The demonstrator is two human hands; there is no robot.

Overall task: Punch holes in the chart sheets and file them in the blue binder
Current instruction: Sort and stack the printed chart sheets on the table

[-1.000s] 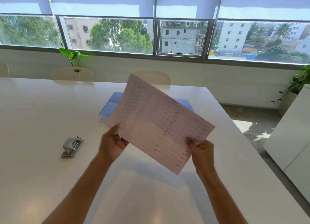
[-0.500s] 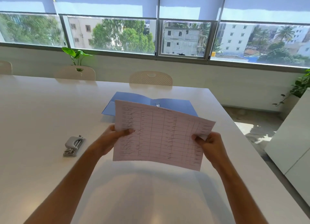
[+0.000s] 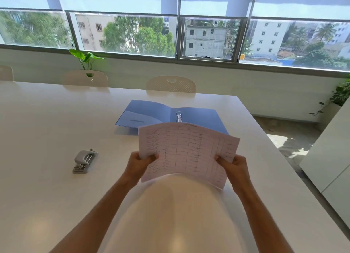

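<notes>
Both hands, left hand (image 3: pixel 139 162) and right hand (image 3: pixel 234 165), are pinching the gridded paper chart sheets (image 3: pixel 186 152); the grey metal hole punch (image 3: pixel 84 161) is lying left, nearer the left hand.

Bright daylight from the windows (image 3: pixel 125 33) glares off the table (image 3: pixel 37 139); edges bend.

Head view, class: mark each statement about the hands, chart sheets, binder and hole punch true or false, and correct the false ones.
1. Both hands hold the chart sheets. True: left hand, right hand.
2. The blue binder lies closed. False: it lies open, rings showing.
3. The hole punch sits on the table, left of the hands. True.
4. The sheets lie in the binder. False: they are held above the table.
</notes>
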